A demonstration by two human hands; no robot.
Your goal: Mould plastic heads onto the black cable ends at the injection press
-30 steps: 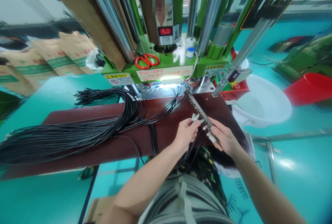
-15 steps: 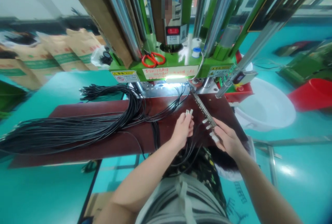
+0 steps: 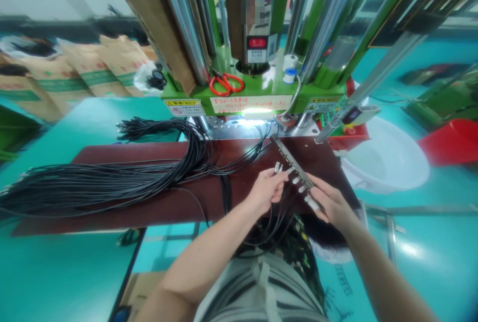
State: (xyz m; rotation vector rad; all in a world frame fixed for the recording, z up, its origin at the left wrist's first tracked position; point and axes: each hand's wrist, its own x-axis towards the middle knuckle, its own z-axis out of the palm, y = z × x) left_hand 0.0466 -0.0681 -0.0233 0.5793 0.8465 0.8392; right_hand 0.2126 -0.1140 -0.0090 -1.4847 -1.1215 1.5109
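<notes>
My right hand (image 3: 332, 203) grips the near end of a long, narrow metal bar (image 3: 292, 160), which slants away toward the machine. Several silver cable connectors (image 3: 301, 189) stick out along the bar's left side. Closed in a pinch, my left hand (image 3: 267, 188) holds small silver cable connectors (image 3: 278, 166) that poke out above its fingers. Its fingertips are right at the bar's left side, by one of the connectors; whether they touch the bar I cannot tell. Black cables (image 3: 275, 220) hang below the two hands toward my lap.
A green press (image 3: 227, 105) with a lit work area stands ahead, red-handled scissors (image 3: 226, 84) on its ledge. A bundle of black cables (image 3: 112, 185) covers the left of the brown board (image 3: 246, 197). At right are a white tub (image 3: 388, 158) and a red bucket (image 3: 448, 143).
My left hand has moved right, from beside the bar up to its connectors. The right hand still holds the bar in much the same place. The view has shifted slightly.
</notes>
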